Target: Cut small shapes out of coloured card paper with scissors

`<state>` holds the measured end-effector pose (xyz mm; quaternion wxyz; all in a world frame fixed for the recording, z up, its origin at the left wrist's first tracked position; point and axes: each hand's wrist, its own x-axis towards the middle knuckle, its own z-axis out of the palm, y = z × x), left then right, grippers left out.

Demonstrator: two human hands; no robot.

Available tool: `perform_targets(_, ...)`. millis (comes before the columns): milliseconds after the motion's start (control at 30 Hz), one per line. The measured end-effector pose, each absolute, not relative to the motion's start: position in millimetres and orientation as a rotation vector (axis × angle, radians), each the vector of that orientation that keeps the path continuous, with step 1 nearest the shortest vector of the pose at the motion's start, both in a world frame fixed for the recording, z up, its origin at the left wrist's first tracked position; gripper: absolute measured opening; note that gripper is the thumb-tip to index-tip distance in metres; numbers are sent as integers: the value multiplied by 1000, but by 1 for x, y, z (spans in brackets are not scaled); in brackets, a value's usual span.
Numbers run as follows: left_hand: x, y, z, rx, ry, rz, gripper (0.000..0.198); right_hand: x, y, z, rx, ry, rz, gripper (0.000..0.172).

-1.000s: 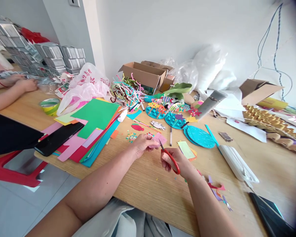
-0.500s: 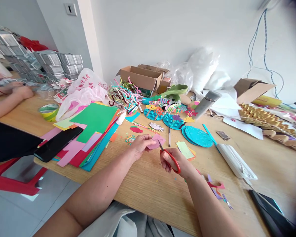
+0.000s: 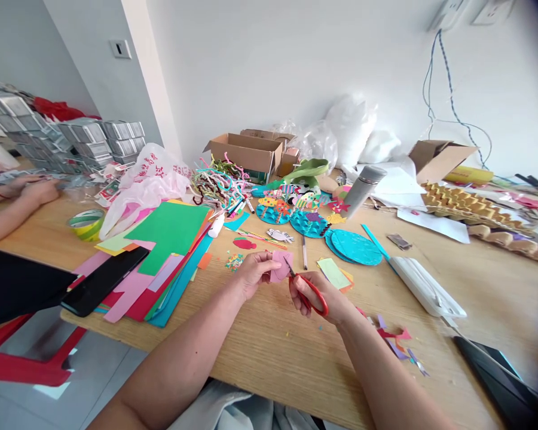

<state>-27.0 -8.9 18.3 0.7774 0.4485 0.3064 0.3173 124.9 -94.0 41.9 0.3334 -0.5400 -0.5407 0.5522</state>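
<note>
Pinched in my left hand [image 3: 253, 275] is a small piece of pink paper [image 3: 280, 269], with a faint curved line on it. My right hand [image 3: 318, 291] grips red-handled scissors [image 3: 319, 297], and their dark blades meet the paper's right side. Just beyond the hands lie a red paper fish shape [image 3: 244, 243], a black-and-white fish cutout [image 3: 280, 236] and a pen [image 3: 304, 253]. Small paper bits [image 3: 234, 262] sit left of my left hand. Pale green paper pieces [image 3: 333, 273] are to the right of the scissors.
Stacked coloured paper [image 3: 173, 230] and a black phone [image 3: 107, 280] lie at left. Blue discs [image 3: 356, 246], a grey bottle [image 3: 364, 188] and a white power strip [image 3: 427, 286] are at right. Paper scraps [image 3: 397, 337] lie by my right forearm. Another person's hands [image 3: 38, 190] rest far left.
The pink paper has turned in my left hand and now stands more upright, its curved line showing. The scissors stay at its right side. The whole view has shifted slightly.
</note>
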Motion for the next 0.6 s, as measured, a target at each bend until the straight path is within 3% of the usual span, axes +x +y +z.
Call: perform_targets(600, -27, -10, 17, 998, 708, 669, 24, 127, -93, 39, -1423, -1498, 1449, 60)
